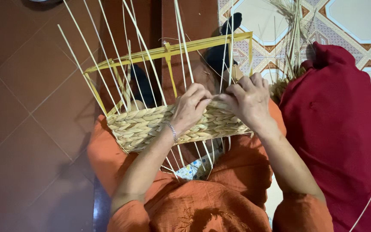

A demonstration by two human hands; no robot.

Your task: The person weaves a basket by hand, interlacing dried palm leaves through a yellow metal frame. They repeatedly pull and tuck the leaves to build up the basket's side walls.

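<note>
Left hand [190, 107] and right hand [247, 101] pinch braided strand at top edge of half-woven basket [151, 124], fingers clenched. Yellow frame [168, 49] beyond. Red bag [340, 129] right.

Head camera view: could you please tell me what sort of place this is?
Probably a home floor used for hand weaving: brown floor tiles, patterned tiles, and a half-woven basket on the person's lap.
</note>
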